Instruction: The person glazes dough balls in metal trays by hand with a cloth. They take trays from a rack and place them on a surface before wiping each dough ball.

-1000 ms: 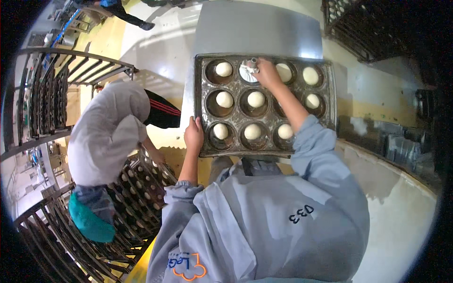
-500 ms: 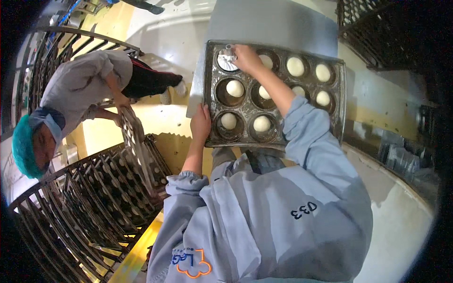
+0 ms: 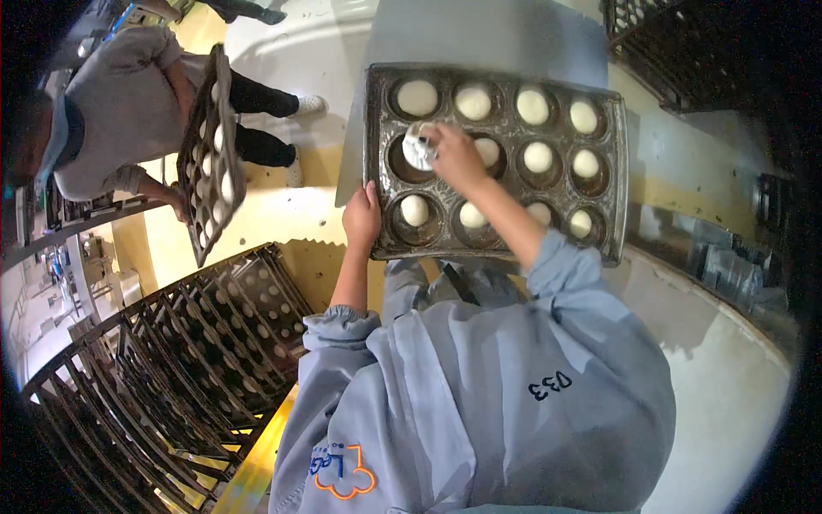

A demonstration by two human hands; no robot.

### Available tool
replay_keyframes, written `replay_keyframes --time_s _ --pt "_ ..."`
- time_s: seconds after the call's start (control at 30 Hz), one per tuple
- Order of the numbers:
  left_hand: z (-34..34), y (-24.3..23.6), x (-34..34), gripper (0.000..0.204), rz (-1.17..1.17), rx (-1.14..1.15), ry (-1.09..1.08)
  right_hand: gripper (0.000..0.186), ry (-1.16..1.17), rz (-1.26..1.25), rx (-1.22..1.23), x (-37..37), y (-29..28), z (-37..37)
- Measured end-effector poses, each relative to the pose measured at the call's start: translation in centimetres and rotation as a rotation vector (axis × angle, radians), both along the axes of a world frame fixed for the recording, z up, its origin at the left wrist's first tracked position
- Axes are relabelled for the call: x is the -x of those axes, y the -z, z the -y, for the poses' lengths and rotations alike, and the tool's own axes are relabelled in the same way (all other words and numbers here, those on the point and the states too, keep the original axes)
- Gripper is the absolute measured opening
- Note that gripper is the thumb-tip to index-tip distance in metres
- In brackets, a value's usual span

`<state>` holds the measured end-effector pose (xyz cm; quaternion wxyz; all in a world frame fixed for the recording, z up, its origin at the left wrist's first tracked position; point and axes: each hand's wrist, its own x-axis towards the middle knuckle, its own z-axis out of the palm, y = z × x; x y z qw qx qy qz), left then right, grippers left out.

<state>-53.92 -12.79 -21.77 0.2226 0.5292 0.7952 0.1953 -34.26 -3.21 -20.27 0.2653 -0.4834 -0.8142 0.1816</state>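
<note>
A dark metal baking tray (image 3: 377, 154) with round cups lies in front of me, and each cup I can see into holds a white dough ball, such as the one at the near left (image 3: 414, 211). My left hand (image 3: 363, 219) grips the tray's left edge, its thumb up at the rim. My right hand (image 3: 454, 154) is closed on a shiny, round metal dough press (image 3: 419, 147). That press sits over the leftmost cup of the middle row, hiding whatever is in it. In the far-left cup, the dough (image 3: 418, 98) looks wide and flattish.
Under the tray is a smooth grey surface (image 3: 488, 38). On my left a co-worker (image 3: 128, 94) carries another filled tray (image 3: 210, 163). A dark rack of dough trays (image 3: 188, 351) stands at the lower left, and a second rack (image 3: 668, 51) at the far right.
My right hand has brought the press nearer, from the far-left cup to the one in the middle row. The co-worker has raised a tray away from the rack and turned.
</note>
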Motion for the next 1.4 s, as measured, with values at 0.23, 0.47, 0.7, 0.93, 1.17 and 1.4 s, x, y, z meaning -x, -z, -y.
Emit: replay_keyframes --time_s 0.23,0.47,0.7,0.93,1.17,1.4 --pt "0.3 -0.8 -0.3 0.039 -0.028 -0.066 -0.007 0.030 -0.103 -0.051 0.236 1.4 -2.3 -1.8" --pt "0.7 0.9 0.2 0.042 -0.063 -0.132 0.010 0.035 -0.066 -0.132 0.144 1.3 0.7 0.9" --pt "0.5 -0.3 0.0 0.047 -0.039 -0.024 -0.012 0.023 0.207 -0.549 0.052 -4.8 -4.2 1.3" --pt "-0.2 0.5 0.0 0.051 -0.002 -0.018 0.053 0.035 0.241 0.071 0.218 -8.8 0.4 2.9" --pt "-0.2 0.5 0.0 0.046 0.029 -0.068 0.029 0.024 0.307 -0.404 -0.192 -8.7 -4.6 3.2" --pt "0.7 -0.5 0.0 0.041 0.070 -0.049 0.043 0.035 0.267 -0.175 0.201 -9.8 -2.7 3.2"
